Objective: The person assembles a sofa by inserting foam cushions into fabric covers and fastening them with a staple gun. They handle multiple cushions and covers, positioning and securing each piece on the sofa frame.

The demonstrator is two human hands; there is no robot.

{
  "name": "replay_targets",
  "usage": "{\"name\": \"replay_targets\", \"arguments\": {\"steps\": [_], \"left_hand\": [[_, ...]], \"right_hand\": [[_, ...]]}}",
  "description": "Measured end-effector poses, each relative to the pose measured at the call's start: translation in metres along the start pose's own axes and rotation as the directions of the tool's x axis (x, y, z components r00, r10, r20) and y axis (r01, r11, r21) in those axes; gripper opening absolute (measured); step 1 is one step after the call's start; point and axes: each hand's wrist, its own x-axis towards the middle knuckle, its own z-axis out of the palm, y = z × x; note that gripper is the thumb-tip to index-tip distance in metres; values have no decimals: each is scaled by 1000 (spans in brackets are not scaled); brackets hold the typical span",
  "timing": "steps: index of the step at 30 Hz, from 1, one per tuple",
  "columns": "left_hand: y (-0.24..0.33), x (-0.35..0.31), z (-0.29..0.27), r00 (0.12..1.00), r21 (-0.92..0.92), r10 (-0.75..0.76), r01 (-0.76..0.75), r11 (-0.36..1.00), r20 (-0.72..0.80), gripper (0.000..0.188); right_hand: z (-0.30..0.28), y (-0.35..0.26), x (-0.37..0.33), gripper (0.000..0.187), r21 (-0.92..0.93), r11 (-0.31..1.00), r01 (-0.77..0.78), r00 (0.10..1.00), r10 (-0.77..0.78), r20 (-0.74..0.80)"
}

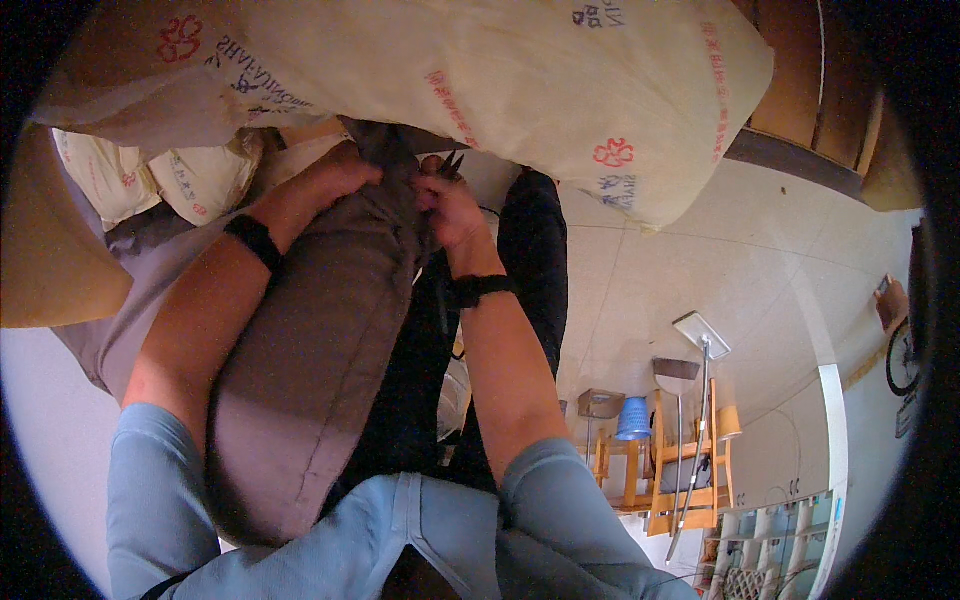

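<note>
Across my lap lies a long grey-brown fabric piece point(310, 370), padded like a cushion, with a seam along its right side. My left hand point(345, 172) is closed on the fabric near its far end, its fingertips partly hidden in the folds. Just right of it, my right hand point(455, 210) is closed around small dark snips point(452, 167), whose pointed tips stick out beyond the fingers. Those fingers also touch the fabric's edge. Beyond both hands spreads a large cream plastic-wrapped bundle point(570, 75) with red and dark printing.
Smaller cream wrapped bundles point(205, 180) sit at the left, beside a tan curved surface point(65, 265). Brown wooden furniture point(800, 90) stands far right. On the floor at right are a flat mop point(703, 335), a dustpan point(676, 373), a blue basket point(633, 419) and a wooden chair point(662, 500).
</note>
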Motion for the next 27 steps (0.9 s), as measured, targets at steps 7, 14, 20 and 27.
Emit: {"name": "replay_targets", "arguments": {"steps": [7,14,20,27], "left_hand": [[-46,25,20,997,-299,30,-50,953,-70,52],[-24,12,14,992,-519,111,-62,853,63,56],[-33,23,19,981,-233,95,-133,963,-169,57],[-49,41,29,960,-17,163,-171,985,-230,42]], "right_hand": [[21,-12,-7,16,-36,998,-55,998,53,-44],[23,-23,3,41,-503,864,40,999,-41,11],[7,-9,7,28,-230,964,-133,991,132,-20],[-18,-5,15,17,55,986,-155,968,141,208]]}}
